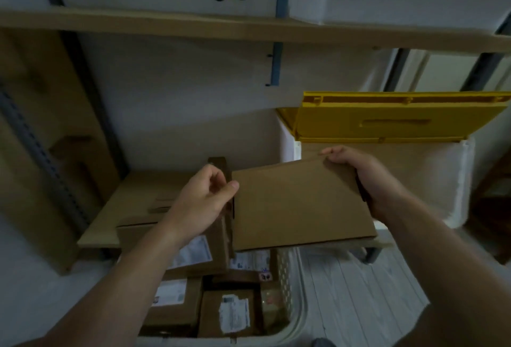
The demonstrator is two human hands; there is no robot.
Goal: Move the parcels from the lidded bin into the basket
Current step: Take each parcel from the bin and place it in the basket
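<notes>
A flat brown cardboard parcel (pixel 298 205) is held in the air between the shelf and the basket. My right hand (pixel 367 178) grips its far right corner, fingers curled over the edge. My left hand (pixel 201 200) pinches its left edge. Behind it on the right stands the white bin (pixel 431 178) with its yellow lid (pixel 392 119) flipped up. Below, a white perforated basket (pixel 290 285) holds several brown parcels (pixel 229 313) with white labels; my left forearm covers part of them.
A wooden shelf board (pixel 132 208) carries the bin and some flat cardboard at the left. Another shelf board (pixel 221 28) runs overhead. Metal uprights (pixel 83 89) stand at the left. Pale plank floor (pixel 359 291) shows right of the basket.
</notes>
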